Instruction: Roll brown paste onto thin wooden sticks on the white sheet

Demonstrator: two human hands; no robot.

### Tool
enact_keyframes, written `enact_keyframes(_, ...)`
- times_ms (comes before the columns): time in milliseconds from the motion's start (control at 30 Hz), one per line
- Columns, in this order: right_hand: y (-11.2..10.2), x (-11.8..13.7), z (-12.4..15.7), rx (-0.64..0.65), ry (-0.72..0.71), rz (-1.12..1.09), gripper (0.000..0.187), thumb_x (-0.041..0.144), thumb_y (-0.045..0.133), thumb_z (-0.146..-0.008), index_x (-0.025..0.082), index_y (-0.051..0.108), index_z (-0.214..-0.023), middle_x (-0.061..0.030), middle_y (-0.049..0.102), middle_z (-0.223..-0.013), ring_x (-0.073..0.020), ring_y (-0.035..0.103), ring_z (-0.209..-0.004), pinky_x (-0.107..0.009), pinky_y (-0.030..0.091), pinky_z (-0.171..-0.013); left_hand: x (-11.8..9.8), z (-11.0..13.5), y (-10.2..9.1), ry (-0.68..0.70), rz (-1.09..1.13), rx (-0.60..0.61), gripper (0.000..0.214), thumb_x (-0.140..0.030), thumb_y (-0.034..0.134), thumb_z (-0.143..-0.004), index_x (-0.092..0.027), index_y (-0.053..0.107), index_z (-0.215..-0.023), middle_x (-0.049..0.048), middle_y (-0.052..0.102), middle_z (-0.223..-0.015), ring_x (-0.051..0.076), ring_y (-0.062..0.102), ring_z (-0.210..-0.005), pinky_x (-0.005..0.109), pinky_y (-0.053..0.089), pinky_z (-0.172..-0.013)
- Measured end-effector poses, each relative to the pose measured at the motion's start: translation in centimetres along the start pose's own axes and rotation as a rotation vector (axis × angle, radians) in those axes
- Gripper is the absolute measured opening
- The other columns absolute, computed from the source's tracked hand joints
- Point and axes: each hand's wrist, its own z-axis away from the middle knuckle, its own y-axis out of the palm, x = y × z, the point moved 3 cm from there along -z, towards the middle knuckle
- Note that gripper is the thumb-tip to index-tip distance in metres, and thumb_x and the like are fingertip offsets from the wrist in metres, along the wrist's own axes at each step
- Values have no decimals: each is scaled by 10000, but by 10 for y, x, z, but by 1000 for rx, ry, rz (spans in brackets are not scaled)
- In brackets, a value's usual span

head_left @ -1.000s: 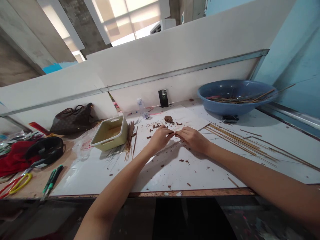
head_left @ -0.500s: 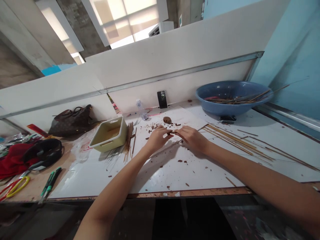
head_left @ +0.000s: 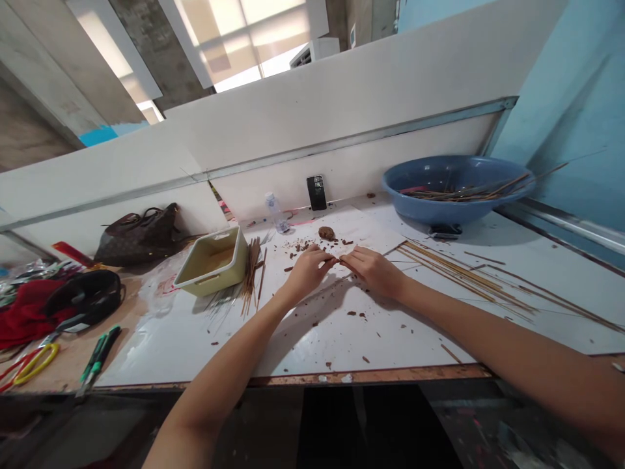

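Note:
My left hand and my right hand meet fingertip to fingertip over the white board. Both are closed in a pinch on a small brown clay-like piece, mostly hidden by the fingers. Just beyond them lies a rounded brown lump, with dark crumbs scattered around it. To the right of my right hand rests a bundle of thin tan sticks. Left of my left hand, brown-coated sticks lie beside a yellow-green tub.
A blue basin holding sticks stands at the back right. Against the low wall lean a phone and, nearby, a clear bottle. At left are a brown bag, black-and-green cutters and yellow-and-red-handled scissors.
My fingertips have drawn slightly closer together, so the brown piece between them shows less. Everything else on the board stays where it was.

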Motion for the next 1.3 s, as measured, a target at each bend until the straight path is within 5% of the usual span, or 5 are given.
enact_keyframes(600,4,-2,-1,-1,17,-5,273,317,518,-1171,148,718,-1250,-154,782,-1026,-322,715,-957,-477,594,-854,4,-3,1,-111,-13,117,358,-360,600,-1135,-209,749,-846,65,761,-821,254,673,-892,358,525,-818)
enact_keyframes(867,9,-6,5,-3,6,20,268,194,479,-1161,131,692,-1311,-156,779,-1074,-315,713,-997,-470,599,-881,4,-1,-4,-130,69,32,250,-279,556,-1114,-213,730,-1281,89,805,-1068,227,739,-929,346,569,-851)
enact_keyframes(1100,9,-10,5,41,23,36,271,112,509,-1111,115,683,-1318,-164,758,-1049,-333,692,-991,-482,591,-868,11,-1,-2,-170,10,50,258,-265,543,-1098,-212,691,-893,59,736,-873,228,684,-858,345,534,-822)
enact_keyframes(1300,6,-9,4,123,2,12,281,51,522,-1070,138,695,-1273,-155,741,-1062,-331,679,-997,-484,585,-883,7,1,2,-181,28,85,347,-265,501,-1121,-213,683,-831,72,728,-906,234,687,-877,359,540,-851)
